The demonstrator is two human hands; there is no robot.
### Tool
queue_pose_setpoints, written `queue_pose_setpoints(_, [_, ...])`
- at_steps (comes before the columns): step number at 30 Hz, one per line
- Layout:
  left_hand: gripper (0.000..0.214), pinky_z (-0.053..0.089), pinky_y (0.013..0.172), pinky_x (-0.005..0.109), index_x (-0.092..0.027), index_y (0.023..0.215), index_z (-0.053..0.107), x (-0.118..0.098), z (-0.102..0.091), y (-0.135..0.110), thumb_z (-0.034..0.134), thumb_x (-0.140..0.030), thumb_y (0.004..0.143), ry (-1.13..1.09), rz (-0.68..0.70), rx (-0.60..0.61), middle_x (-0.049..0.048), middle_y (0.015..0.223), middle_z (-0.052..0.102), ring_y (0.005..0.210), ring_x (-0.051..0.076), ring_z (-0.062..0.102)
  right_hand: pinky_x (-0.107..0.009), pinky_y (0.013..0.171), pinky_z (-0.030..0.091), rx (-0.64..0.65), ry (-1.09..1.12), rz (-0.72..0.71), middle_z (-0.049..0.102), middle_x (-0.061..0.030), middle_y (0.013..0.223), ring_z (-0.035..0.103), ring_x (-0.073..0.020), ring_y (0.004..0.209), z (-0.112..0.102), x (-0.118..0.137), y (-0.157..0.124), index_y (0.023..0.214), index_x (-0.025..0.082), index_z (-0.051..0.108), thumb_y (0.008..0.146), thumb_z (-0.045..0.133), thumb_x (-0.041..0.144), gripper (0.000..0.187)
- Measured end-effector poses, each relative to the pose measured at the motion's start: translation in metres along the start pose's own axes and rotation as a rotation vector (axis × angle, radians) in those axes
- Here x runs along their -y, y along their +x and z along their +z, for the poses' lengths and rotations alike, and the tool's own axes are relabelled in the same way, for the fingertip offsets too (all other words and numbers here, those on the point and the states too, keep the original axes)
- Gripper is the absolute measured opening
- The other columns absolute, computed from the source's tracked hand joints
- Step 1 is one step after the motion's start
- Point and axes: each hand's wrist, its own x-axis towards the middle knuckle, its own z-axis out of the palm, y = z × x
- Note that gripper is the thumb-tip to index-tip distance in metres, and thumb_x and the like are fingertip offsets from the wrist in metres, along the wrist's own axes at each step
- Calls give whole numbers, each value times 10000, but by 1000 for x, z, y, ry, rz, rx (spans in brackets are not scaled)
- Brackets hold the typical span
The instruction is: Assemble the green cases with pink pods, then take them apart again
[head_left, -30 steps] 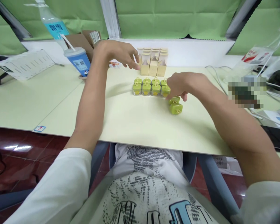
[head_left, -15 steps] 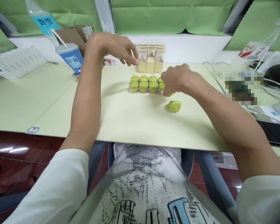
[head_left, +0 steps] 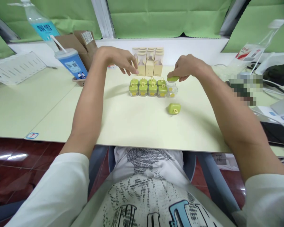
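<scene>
My right hand (head_left: 185, 67) pinches a green lid (head_left: 172, 78) just above the back jar at the right end of two rows. Two clear lidless jars (head_left: 172, 91) stand there, each with a yellow mark. The other small clear jars (head_left: 143, 90) wear green lids with pale yellow loops on top. A loose green lid (head_left: 174, 108) lies on the table in front. My left hand (head_left: 126, 63) hangs with its fingers apart and holds nothing. Its fingertips are beside the small cream boxes (head_left: 150, 68); whether they touch cannot be made out.
On the left stand a blue cup with a straw (head_left: 73, 64), a brown carton (head_left: 85, 47), a tall bottle (head_left: 44, 30) and a white printed sheet (head_left: 19, 67). Cables (head_left: 274, 82), a clear bottle (head_left: 248, 53) and a dark device (head_left: 278, 134) occupy the right side of the table (head_left: 132, 126).
My right hand has moved up and back from the jars' right end, now with a green lid in its fingers. Both uncovered jars there have come into view. My left hand stays by the boxes.
</scene>
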Motion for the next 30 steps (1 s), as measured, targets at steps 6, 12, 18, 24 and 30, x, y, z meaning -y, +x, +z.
queue_pose_setpoints(6, [1511, 598, 1163, 532, -113, 1665, 500, 8, 13, 14, 979, -888, 460, -135, -13, 150, 245, 1649, 655, 1353, 359, 732, -666, 885, 685, 7, 26, -45, 756, -24, 648, 822, -413, 827, 14, -13, 18, 1106, 417, 857, 708, 801, 877, 611])
queue_pose_setpoints(12, [1633, 609, 1148, 514, -244, 1795, 332, 17, 19, 24, 955, -945, 458, -162, -33, 239, 157, 1685, 654, 1273, 310, 776, -615, 989, 613, 34, -1, -1, 788, -97, 690, 789, -388, 923, 15, -10, 16, 1138, 295, 841, 762, 753, 947, 758])
queue_pose_setpoints(18, [1606, 598, 1149, 484, -209, 1789, 334, 22, 18, 31, 949, -942, 500, -143, -41, 232, 146, 1596, 732, 1254, 287, 791, -636, 986, 555, 25, -31, -25, 740, -83, 641, 753, -391, 926, 14, -6, 14, 1096, 321, 802, 786, 666, 1016, 773])
queue_pose_setpoints(24, [1563, 615, 1139, 482, -140, 1728, 421, 19, 18, 29, 979, -882, 470, -138, 2, 197, 179, 1593, 726, 1210, 263, 783, -533, 915, 566, 9, -70, 4, 659, -46, 566, 734, -300, 798, 18, 1, 12, 1033, 232, 735, 922, 749, 799, 577])
queue_pose_setpoints(30, [1553, 626, 1128, 484, -125, 1714, 442, 18, 18, 27, 957, -921, 483, -132, 10, 204, 203, 1657, 667, 1232, 263, 765, -536, 918, 579, 56, -67, -41, 680, -56, 586, 732, -298, 823, 23, -7, 19, 1060, 243, 742, 949, 674, 853, 624])
